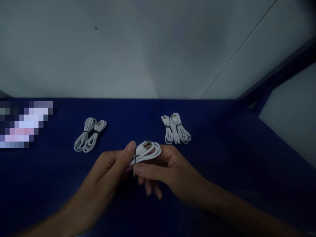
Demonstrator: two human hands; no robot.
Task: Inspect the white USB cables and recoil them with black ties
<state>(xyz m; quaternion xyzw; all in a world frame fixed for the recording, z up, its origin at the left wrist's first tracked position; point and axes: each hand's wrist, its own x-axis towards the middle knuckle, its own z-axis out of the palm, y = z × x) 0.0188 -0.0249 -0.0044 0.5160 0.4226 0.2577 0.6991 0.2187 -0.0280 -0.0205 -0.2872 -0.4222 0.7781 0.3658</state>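
Observation:
Both my hands hold one coiled white USB cable [147, 150] above the blue table [222, 171]. My left hand [115, 163] pinches it with the thumb on top near a black tie. My right hand [163, 169] supports the coil from below and behind. The cable's plug, with an orange insert, faces up. Two more bundles of coiled white cables lie on the table: one at the left [89, 134], one at the right [176, 128], each bound with black ties.
A pale wall [148, 49] rises right behind the table's far edge. A blurred-out patch [24, 124] sits at the far left of the table. A blue frame bar [283, 74] runs up at the right.

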